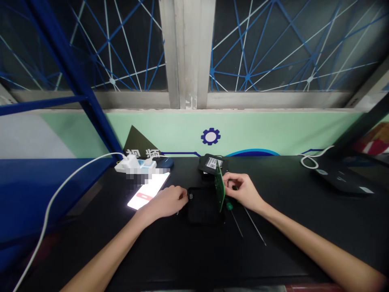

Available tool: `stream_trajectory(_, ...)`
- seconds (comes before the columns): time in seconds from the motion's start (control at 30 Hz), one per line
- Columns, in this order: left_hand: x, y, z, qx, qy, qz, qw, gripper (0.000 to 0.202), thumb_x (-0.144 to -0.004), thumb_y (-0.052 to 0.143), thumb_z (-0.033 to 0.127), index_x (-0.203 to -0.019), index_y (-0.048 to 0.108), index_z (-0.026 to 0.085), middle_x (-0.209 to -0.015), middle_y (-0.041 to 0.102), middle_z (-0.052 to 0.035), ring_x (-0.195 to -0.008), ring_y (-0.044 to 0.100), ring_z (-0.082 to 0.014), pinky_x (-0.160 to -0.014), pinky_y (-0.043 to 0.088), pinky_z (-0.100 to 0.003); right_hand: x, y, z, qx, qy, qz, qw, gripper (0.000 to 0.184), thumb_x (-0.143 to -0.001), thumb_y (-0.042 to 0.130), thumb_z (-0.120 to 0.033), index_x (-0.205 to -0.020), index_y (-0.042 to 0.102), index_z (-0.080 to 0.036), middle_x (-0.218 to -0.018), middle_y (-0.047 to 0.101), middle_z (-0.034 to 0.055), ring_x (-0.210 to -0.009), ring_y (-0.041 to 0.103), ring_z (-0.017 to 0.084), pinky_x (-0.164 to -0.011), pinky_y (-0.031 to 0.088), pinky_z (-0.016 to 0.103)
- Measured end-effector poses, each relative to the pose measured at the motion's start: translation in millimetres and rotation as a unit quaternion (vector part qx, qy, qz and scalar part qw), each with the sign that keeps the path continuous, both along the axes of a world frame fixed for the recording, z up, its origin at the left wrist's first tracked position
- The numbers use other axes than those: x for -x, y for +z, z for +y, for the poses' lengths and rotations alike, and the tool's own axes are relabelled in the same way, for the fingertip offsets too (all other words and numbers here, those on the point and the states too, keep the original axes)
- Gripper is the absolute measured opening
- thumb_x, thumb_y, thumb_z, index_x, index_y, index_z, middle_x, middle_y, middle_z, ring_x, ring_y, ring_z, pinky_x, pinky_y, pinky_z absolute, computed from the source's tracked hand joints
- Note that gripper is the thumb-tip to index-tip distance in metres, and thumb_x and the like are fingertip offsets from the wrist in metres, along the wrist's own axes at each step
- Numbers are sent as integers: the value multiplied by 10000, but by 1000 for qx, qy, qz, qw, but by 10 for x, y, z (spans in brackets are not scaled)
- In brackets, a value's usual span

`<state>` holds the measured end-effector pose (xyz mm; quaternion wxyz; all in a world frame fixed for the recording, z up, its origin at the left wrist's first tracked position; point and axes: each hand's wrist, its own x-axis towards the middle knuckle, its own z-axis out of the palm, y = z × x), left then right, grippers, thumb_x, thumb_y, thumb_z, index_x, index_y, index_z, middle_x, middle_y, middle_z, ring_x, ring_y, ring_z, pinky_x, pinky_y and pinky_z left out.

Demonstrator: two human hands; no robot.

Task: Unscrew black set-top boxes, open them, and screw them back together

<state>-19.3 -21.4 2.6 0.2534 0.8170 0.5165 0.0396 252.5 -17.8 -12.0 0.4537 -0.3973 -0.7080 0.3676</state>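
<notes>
In the head view, my right hand [245, 190] pinches a green circuit board [219, 188] by its right side. The board stands nearly on edge above the right side of an open black plastic case [204, 209]. My left hand [172, 198] has its fingers curled against the left edge of this case, which lies flat on the table. Beneath and beside my right hand lie two screwdrivers: one has a green handle [229, 206], and the other shows a long thin shaft [255, 228]. The second handle is mostly hidden by my fingers.
Behind the case sits a black box with a white label [212, 163]. A lit phone [149, 190] lies by my left wrist, near a white power strip [135, 164] with a white cable. A flat black device [343, 181] rests at the far right of the black table [188, 255].
</notes>
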Motion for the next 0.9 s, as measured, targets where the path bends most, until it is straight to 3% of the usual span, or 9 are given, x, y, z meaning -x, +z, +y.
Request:
stream_trajectory(0.33, -12, 67, -21, 21, 10, 11, 1000, 269, -887, 419, 304, -650, 506, 214, -623, 565, -11, -536, 513, -164, -494, 295, -264, 87, -56, -75, -137, 21, -206, 969, 20, -798, 706, -208, -798, 686, -212, -752, 671, 4, -637, 534, 141, -574, 408, 267)
stream_trajectory(0.9, -14, 66, -18, 29, -8, 3, 1000, 287, -866, 410, 219, -583, 457, 201, -611, 567, 8, -537, 530, -145, -521, 306, -264, 116, -59, -86, -182, 3, -332, 926, 89, -762, 699, -168, -825, 681, -228, -792, 664, 3, -760, 586, 183, -654, 452, 287)
